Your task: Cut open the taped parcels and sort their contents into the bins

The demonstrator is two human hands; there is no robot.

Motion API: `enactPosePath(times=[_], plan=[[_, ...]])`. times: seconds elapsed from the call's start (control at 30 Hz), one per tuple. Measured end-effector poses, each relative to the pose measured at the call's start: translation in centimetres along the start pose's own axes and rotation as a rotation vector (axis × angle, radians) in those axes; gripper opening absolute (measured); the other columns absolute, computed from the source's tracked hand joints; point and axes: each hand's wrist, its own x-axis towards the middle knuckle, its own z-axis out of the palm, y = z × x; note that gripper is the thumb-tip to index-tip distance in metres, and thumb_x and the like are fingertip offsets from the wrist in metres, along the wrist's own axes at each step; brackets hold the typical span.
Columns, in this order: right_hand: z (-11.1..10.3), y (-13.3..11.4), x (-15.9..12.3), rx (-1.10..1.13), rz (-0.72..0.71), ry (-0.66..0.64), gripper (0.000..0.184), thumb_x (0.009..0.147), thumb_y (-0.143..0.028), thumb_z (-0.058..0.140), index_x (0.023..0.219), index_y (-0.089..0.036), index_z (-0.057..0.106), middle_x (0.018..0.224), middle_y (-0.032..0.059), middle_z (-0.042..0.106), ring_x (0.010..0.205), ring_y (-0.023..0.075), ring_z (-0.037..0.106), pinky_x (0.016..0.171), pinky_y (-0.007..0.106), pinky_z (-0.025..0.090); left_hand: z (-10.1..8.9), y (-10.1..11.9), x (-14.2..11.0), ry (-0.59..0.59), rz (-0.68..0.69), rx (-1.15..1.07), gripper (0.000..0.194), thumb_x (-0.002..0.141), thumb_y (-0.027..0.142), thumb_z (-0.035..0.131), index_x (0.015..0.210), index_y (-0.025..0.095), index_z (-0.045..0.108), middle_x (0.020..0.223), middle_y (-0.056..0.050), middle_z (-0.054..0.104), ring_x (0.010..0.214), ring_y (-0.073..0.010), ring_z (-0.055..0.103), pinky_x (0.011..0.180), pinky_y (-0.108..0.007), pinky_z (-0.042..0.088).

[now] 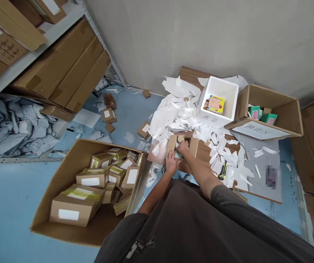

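A small opened cardboard box (193,147) rests on the wooden board in front of me, its side flaps spread. My left hand (171,163) is closed on the near left edge of this box. Inside the opening is my right hand (183,147), its fingers curled inward; what they hold, if anything, is hidden. Just beyond those fingertips shows a small brown cardboard piece (181,138). Torn white paper (170,113) lies around the box. A yellow and black utility knife (223,170) lies to the right of my right forearm.
At left stands a large open carton (42,204) of taped parcels. Behind the board are a white foam box (224,84) with small packs and a cardboard bin (288,109) holding green boxes. Shelving (63,29) with cartons rises at upper left; more cartons (309,153) stand right.
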Motion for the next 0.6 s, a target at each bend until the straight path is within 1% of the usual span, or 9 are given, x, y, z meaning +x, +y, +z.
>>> enactPosePath(times=[0.07,0.1,0.17,0.27,0.33,0.37,0.47,0.53,0.6], plan=[[0.6,-0.8,0.1,0.024,0.128,-0.09,0.119,0.068,-0.045,0.097,0.166,-0.01,0.04,0.15,0.0338,0.056,0.133,0.0419,0.066,0.109,0.053,0.056,0.1,-0.1,0.7,0.028,-0.035,-0.01,0.015,0.097,0.03,0.074,0.11,0.025,0.081,0.168,-0.012,0.052,0.167,-0.0396,0.028,0.136,-0.069,0.02],[0.7,-1.0,0.1,0.053,0.178,-0.133,0.124,0.068,-0.042,0.097,0.17,-0.011,0.034,0.148,0.034,0.059,0.13,0.042,0.068,0.107,0.054,0.057,0.2,-0.2,1.0,0.041,-0.051,-0.012,0.021,0.095,0.03,0.076,0.115,0.025,0.08,0.17,-0.012,0.05,0.168,-0.04,0.027,0.136,-0.068,0.022],[0.9,-1.3,0.2,0.14,0.218,-0.149,0.132,0.066,-0.037,0.098,0.173,-0.009,0.026,0.14,0.0346,0.065,0.125,0.043,0.072,0.102,0.056,0.059,0.3,-0.6,1.4,0.054,-0.073,-0.021,0.041,0.091,0.031,0.081,0.132,0.026,0.074,0.174,-0.012,0.046,0.169,-0.04,0.023,0.136,-0.066,0.024],[0.5,-1.4,-0.4,0.207,0.203,-0.099,0.142,0.065,-0.039,0.099,0.176,-0.007,0.018,0.135,0.034,0.069,0.123,0.0425,0.074,0.101,0.054,0.06,0.4,-1.3,1.7,0.07,-0.112,-0.066,0.083,0.088,0.036,0.085,0.162,0.023,0.051,0.181,-0.015,0.032,0.171,-0.0378,0.018,0.137,-0.061,0.022],[0.1,-1.5,-1.3,0.174,0.167,-0.098,0.144,0.067,-0.042,0.098,0.177,-0.009,0.012,0.137,0.0322,0.07,0.124,0.0411,0.074,0.103,0.052,0.059,0.5,-1.7,1.8,0.102,-0.178,-0.112,0.105,0.087,0.043,0.086,0.174,0.024,0.031,0.184,-0.017,0.024,0.171,-0.0376,0.017,0.136,-0.06,0.022],[-0.1,-1.6,-1.8,0.153,0.148,-0.094,0.144,0.07,-0.043,0.098,0.178,-0.011,0.008,0.139,0.0313,0.069,0.124,0.0408,0.074,0.104,0.05,0.058,0.5,-1.9,1.9,0.115,-0.211,-0.134,0.112,0.086,0.046,0.086,0.176,0.025,0.024,0.184,-0.017,0.022,0.171,-0.038,0.017,0.136,-0.059,0.023],[-1.3,-1.8,-3.6,0.147,0.116,-0.033,0.146,0.074,-0.047,0.094,0.178,-0.012,-0.003,0.14,0.0302,0.069,0.123,0.042,0.074,0.105,0.05,0.057,0.4,-2.4,2.4,0.101,-0.243,-0.179,0.121,0.082,0.05,0.089,0.178,0.026,0.018,0.183,-0.017,0.025,0.167,-0.0395,0.029,0.134,-0.056,0.028],[-2.3,-1.8,-4.6,0.163,0.099,0.003,0.146,0.077,-0.044,0.091,0.178,-0.011,-0.009,0.139,0.0291,0.069,0.121,0.0429,0.074,0.104,0.05,0.057,0.3,-2.5,2.7,0.086,-0.245,-0.183,0.121,0.082,0.047,0.089,0.178,0.025,0.019,0.182,-0.018,0.027,0.16,-0.0403,0.042,0.131,-0.054,0.034],[-3.7,-1.4,-5.6,0.187,0.066,0.036,0.143,0.079,-0.04,0.089,0.177,-0.012,-0.011,0.139,0.0275,0.07,0.121,0.0435,0.074,0.103,0.049,0.056,0.1,-2.5,2.9,0.094,-0.259,-0.167,0.119,0.082,0.046,0.089,0.178,0.024,0.021,0.182,-0.019,0.029,0.154,-0.0414,0.05,0.128,-0.055,0.038]])
